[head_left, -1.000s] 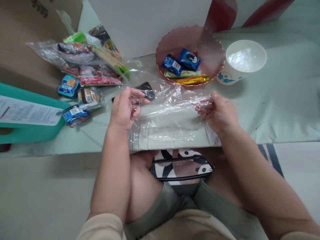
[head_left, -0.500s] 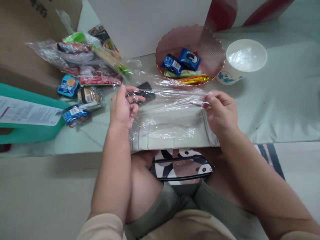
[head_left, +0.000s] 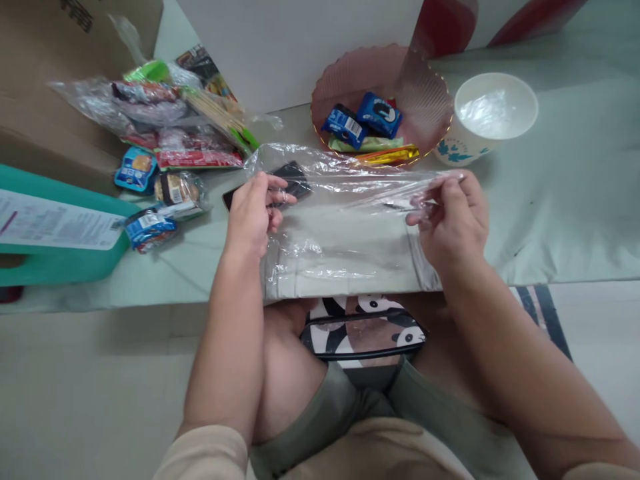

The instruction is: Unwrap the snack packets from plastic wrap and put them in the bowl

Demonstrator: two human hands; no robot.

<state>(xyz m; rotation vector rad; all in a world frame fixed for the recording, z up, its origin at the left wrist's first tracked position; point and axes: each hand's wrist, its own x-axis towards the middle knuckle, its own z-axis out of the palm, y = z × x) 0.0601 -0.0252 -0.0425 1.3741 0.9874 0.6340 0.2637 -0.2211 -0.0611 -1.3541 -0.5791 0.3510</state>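
Observation:
A clear plastic bag point(head_left: 340, 243) is stretched between my hands over the table's front edge, its upper edge pulled into creases toward the right. My left hand point(head_left: 255, 213) holds its left side, fingers curled, some of them seen through the film. At the right, my right hand point(head_left: 453, 217) pinches the bag's edge between thumb and fingers. Partly hidden behind the left hand and the film lies a dark phone point(head_left: 296, 179). Just beyond the bag is a pink scalloped bowl point(head_left: 383, 67) with blue snack packets point(head_left: 380, 115) and a yellow stick packet point(head_left: 390, 155) in it.
A white paper tub point(head_left: 453, 150) stands right of the bowl. Wrapped snacks and wooden sticks point(head_left: 215, 113) are piled at left, near a teal-handled container point(head_left: 65, 267) and a cardboard box point(head_left: 60, 67). A panda-print bag point(head_left: 365, 333) is between my legs.
My right hand has moved right and slightly up, drawing the bag's upper edge wider. My left hand has shifted slightly right. More of the phone shows on the left hand's far side.

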